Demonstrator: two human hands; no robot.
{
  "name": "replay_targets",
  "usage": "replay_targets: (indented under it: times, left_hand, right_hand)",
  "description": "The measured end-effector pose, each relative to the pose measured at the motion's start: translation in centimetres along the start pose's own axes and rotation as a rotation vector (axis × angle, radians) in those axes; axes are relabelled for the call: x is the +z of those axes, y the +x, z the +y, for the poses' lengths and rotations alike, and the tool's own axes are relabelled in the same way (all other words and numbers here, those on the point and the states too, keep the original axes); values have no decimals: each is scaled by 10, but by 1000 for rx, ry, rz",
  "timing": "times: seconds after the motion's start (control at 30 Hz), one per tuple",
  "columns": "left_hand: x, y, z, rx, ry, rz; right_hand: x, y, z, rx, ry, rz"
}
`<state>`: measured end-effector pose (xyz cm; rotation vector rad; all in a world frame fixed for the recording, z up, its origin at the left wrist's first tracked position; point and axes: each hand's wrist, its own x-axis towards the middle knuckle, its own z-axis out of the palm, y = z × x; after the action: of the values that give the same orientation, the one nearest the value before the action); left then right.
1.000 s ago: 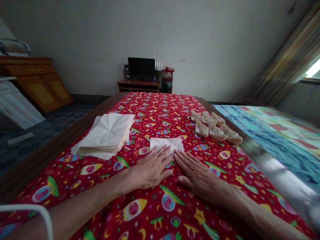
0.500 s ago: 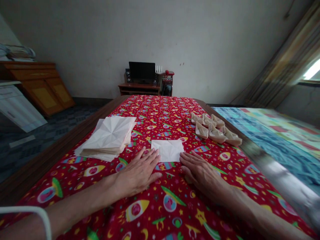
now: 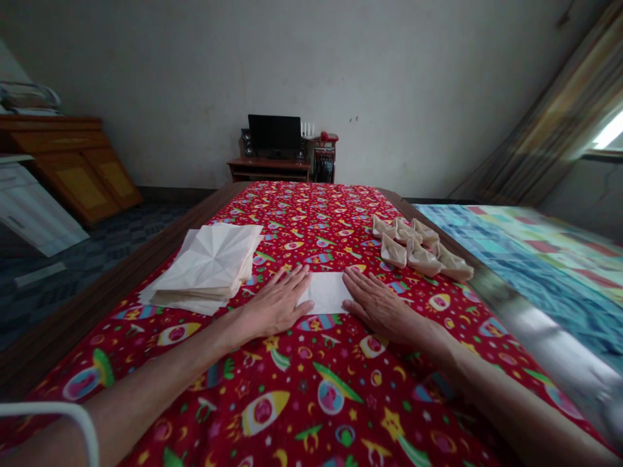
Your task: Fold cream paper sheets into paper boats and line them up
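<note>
A small folded piece of white paper [image 3: 328,292] lies flat on a cloth-covered surface [image 3: 156,253], about midway between its left and right edges and well back from the far edge. Its visible part is a smooth, pale rectangle with faint creases.

A person's bare left hand [image 3: 277,305] covers the paper's left end and the right hand [image 3: 382,305] its right end. Both are laid flat, palms down, fingers straight and close together, pinching nothing. The step in hand appears to be smoothing the folded layer and pressing its creases. The next move would seem to call for light fingertips on an edge of the paper, without shifting the layers.

Toward the left edge of the surface sits a loose stack of off-white sheets [image 3: 211,256], corners out of line, the top sheet marked by creases radiating like a star. Near the right edge, six folded paper shapes [image 3: 423,259] stand in two rows, beige and boat-like, with pointed tips; they look stiff but light.

The red cloth [image 3: 311,207], soft-looking and slightly rumpled, is printed with rockets, stars and moons. Beyond the right edge is blue checked bedding [image 3: 501,259]; past the far edge, a black monitor [image 3: 275,135] stands by a plain grey wall.
</note>
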<state>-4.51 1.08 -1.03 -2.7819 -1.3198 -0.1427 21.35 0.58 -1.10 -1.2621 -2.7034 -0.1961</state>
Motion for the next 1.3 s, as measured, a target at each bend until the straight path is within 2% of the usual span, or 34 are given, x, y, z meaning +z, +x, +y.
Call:
replay_targets:
  times: [0.1,0.2,0.3,0.4,0.5,0.63,0.77,0.97,1.07,1.2,1.3]
  left_hand:
    - [-3,-5,-2,-34,11,-5]
    - [-3,-7,0,-67,15,-22]
    - [-1,-7,2,-92,17,33]
    - [2,-6,0,-89,-18,136]
    - [3,-4,-8,-54,-115,214]
    - [5,-2,-20,5,-227,276]
    - [5,-4,-28,97,-279,298]
    - [5,-7,-30,193,-316,311]
    - [1,-6,-27,237,-316,343]
    - [-8,-6,-17,349,-301,437]
    - [-11,-11,-3,409,-302,511]
  right_hand:
    - [2,-6,-4,87,-57,31]
    - [-1,-5,-20,133,-115,115]
    - [-9,1,-44,-41,-89,188]
    - [-17,11,-64,-161,-47,128]
    - [-20,17,-70,-208,-105,81]
    - [-17,17,-67,-210,-141,76]
    - [-14,12,-61,-176,-48,112]
    - [-12,9,-40,-229,289,477]
    - [-5,7,-30,-225,448,569]
    - [5,0,-17,-153,544,560]
    - [4,-11,-13,-81,511,507]
